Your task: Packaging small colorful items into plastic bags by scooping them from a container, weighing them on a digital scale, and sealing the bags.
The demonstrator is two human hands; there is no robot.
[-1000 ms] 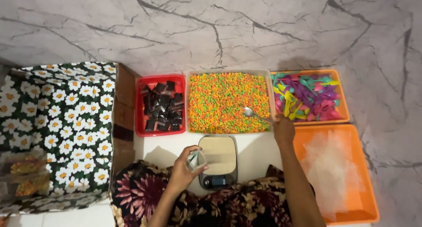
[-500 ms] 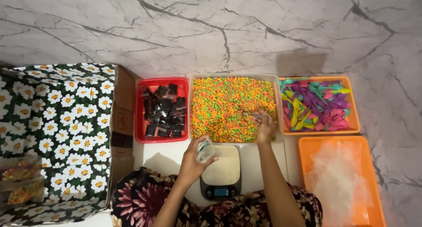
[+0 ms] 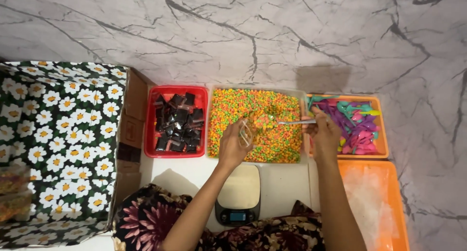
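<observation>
At the centre of the frame, above the clear tub (image 3: 292, 96) of orange, yellow and green pellets, your two hands work apart. Your left hand (image 3: 235, 145) pinches a small clear bag (image 3: 247, 131), its mouth turned toward the spoon so the load can tip straight in. Your right hand (image 3: 322, 133) is closed around a metal spoon (image 3: 288, 121), bowl level over the pellets. Directly below sits a digital scale (image 3: 239, 195), close enough to weigh a bag. Left of the tub is a red tray (image 3: 151, 120) of dark wrapped squares; right, an orange tray (image 3: 383, 145) of coloured plastic spoons.
</observation>
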